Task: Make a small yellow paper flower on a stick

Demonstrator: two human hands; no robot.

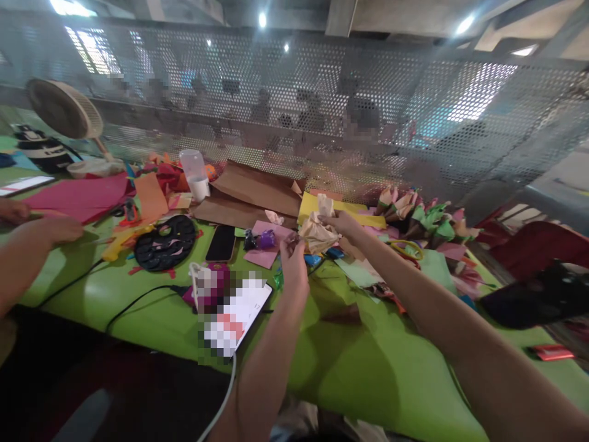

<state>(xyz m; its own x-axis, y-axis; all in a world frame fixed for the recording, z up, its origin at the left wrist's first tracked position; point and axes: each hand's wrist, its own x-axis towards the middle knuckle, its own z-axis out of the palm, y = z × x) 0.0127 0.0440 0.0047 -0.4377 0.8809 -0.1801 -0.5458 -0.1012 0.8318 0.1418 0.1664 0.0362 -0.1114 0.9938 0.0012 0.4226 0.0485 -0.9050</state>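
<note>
A crumpled piece of tan paper (pixel 317 234) is held up over the green table (pixel 294 362), between my two hands. My right hand (pixel 344 223) pinches its upper right side. At its lower left is my left hand (pixel 294 261), with fingers closed around the paper's edge. Beneath and behind it lie yellow paper (pixel 340 205) and a pink sheet (pixel 261 258) with a shiny purple bundle (pixel 265 239) on it. A lit phone (pixel 243 316) with a white cable rests left of my left forearm.
Another person's hands (pixel 59 230) are at the far left, near a yellow glue gun (pixel 122 244) and a black round tray (pixel 165 242). Brown paper sheets (pixel 253 190), a clear cup (pixel 194 175), a dark phone (pixel 221 243) and paper flowers (pixel 427 218) line the back.
</note>
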